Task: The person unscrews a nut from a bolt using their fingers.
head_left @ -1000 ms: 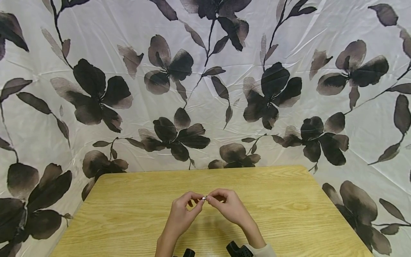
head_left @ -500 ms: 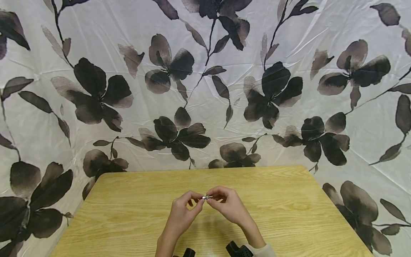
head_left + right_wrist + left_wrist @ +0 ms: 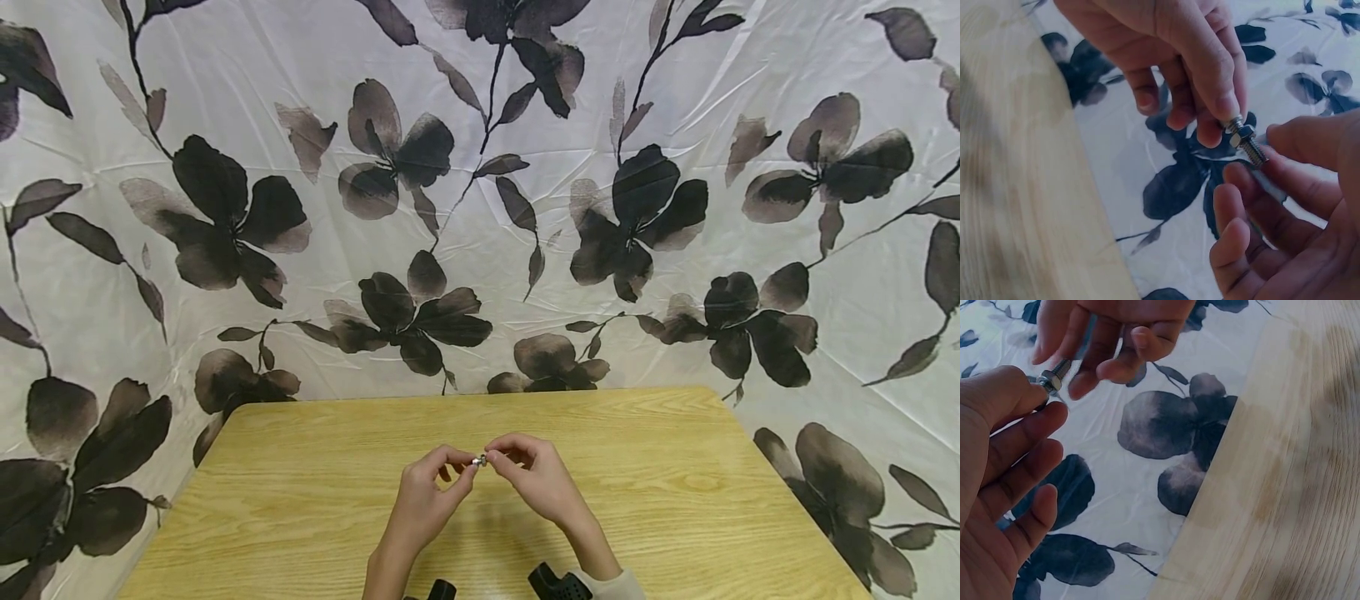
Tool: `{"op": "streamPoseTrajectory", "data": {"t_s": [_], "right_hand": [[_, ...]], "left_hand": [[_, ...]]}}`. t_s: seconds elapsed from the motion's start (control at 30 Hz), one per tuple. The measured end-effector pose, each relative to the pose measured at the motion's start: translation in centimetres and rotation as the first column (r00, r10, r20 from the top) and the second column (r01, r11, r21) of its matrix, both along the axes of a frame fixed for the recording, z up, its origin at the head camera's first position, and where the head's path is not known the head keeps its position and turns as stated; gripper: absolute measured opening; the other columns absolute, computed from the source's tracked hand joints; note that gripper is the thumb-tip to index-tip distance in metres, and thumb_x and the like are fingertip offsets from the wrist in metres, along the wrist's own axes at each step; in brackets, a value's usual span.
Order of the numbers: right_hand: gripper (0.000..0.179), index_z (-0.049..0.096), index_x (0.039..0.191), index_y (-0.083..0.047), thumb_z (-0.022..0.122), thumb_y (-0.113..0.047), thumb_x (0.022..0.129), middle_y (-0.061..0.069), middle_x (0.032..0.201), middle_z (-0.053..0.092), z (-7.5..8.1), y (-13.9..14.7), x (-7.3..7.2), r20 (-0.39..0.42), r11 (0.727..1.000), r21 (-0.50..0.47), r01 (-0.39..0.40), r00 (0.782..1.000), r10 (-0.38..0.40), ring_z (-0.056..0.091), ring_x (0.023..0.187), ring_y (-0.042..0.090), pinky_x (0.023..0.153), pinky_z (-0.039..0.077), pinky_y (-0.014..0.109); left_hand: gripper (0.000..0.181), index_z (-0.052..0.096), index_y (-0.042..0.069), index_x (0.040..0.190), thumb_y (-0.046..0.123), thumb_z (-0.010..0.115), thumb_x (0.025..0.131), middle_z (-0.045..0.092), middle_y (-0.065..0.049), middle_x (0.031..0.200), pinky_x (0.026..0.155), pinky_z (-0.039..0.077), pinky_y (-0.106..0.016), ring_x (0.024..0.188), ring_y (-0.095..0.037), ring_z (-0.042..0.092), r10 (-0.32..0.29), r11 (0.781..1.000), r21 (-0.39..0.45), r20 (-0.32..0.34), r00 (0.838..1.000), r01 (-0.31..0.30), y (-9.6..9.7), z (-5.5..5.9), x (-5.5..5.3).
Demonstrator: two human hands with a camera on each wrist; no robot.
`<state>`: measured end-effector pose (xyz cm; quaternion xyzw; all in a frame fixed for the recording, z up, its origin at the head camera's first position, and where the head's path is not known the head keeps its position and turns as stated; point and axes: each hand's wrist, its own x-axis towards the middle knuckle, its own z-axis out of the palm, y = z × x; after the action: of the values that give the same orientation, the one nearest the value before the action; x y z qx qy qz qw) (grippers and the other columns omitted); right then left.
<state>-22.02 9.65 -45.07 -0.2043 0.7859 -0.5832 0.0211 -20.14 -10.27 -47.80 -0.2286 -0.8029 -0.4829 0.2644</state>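
Over the middle of the table, my left hand [image 3: 427, 498] pinches a small metal bolt [image 3: 1256, 152] by one end, between thumb and index finger. A hex nut [image 3: 1242, 135] sits partway along the bolt, just beyond those fingertips. The bare threaded end points toward my right hand [image 3: 546, 485]. Its thumb and fingers are spread around that end, with gaps between fingertips and thread in the right wrist view. Left fingertips [image 3: 1034, 394] cover the bolt's other end. The other fingers of both hands are loosely bent.
A light wood-grain table [image 3: 300, 467] lies under both hands. Behind it and at its sides hangs white fabric [image 3: 525, 250] with dark flower prints. Black wrist devices [image 3: 558, 582] show at the bottom edge, by a pale sleeve [image 3: 611, 585].
Half a second ago the right fingers parted, showing more of the bolt; now they are closer together by its threaded end. The left hand stays in place, still pinching the bolt.
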Motion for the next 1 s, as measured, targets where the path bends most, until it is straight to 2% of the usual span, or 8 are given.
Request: {"op": "streamPoseTrajectory", "data": {"t_s": [0.1,0.27,0.47,0.7,1.0], "right_hand": [[0.022,0.077,0.109,-0.012,0.064,-0.029,0.103,0.011,0.102,0.075,-0.12,0.05,-0.10,0.009,1.000,0.008,-0.005,1.000,0.005,0.067,0.083,0.015,0.071,0.055,0.028],[0.024,0.078,0.109,-0.009,0.065,-0.029,0.103,0.012,0.101,0.076,-0.10,0.16,-0.12,0.014,1.000,0.011,-0.023,1.000,0.023,0.067,0.082,0.011,0.074,0.056,0.027],[0.020,0.078,0.109,-0.010,0.069,-0.025,0.100,0.010,0.105,0.076,-0.14,0.22,-0.07,0.036,1.000,0.006,-0.018,0.999,0.017,0.070,0.087,0.012,0.075,0.057,0.028],[0.019,0.077,0.110,-0.009,0.072,-0.022,0.098,0.009,0.106,0.076,-0.04,0.24,0.06,0.017,1.000,0.001,-0.025,1.000,0.025,0.070,0.090,0.022,0.074,0.056,0.027],[0.018,0.076,0.112,-0.010,0.073,-0.018,0.096,0.010,0.110,0.075,0.01,0.28,0.13,0.019,1.000,-0.004,-0.009,1.000,0.009,0.067,0.096,0.015,0.078,0.056,0.027]], "left_hand": [[0.016,0.074,0.019,0.098,0.006,0.079,0.090,0.076,0.006,0.089,0.065,0.054,-0.027,0.077,-0.001,0.063,0.005,1.000,-0.004,-0.002,1.000,-0.005,0.10,0.13,0.11],[0.020,0.073,0.019,0.097,0.002,0.080,0.087,0.074,0.013,0.090,0.065,0.054,-0.026,0.077,0.000,0.062,0.015,1.000,-0.013,0.002,1.000,-0.015,0.22,0.32,0.26],[0.019,0.074,0.019,0.097,0.004,0.080,0.087,0.075,0.011,0.088,0.066,0.054,-0.026,0.077,0.000,0.062,0.012,1.000,-0.017,0.014,1.000,-0.012,0.19,0.34,0.27],[0.018,0.074,0.019,0.096,0.004,0.080,0.088,0.074,0.010,0.088,0.066,0.054,-0.027,0.076,0.000,0.061,0.017,1.000,-0.018,0.027,0.999,-0.017,0.22,0.35,0.36],[0.019,0.074,0.020,0.096,0.004,0.080,0.088,0.074,0.013,0.089,0.066,0.053,-0.027,0.077,0.000,0.060,0.023,1.000,-0.011,0.039,0.999,-0.023,0.26,0.29,0.37]]}}
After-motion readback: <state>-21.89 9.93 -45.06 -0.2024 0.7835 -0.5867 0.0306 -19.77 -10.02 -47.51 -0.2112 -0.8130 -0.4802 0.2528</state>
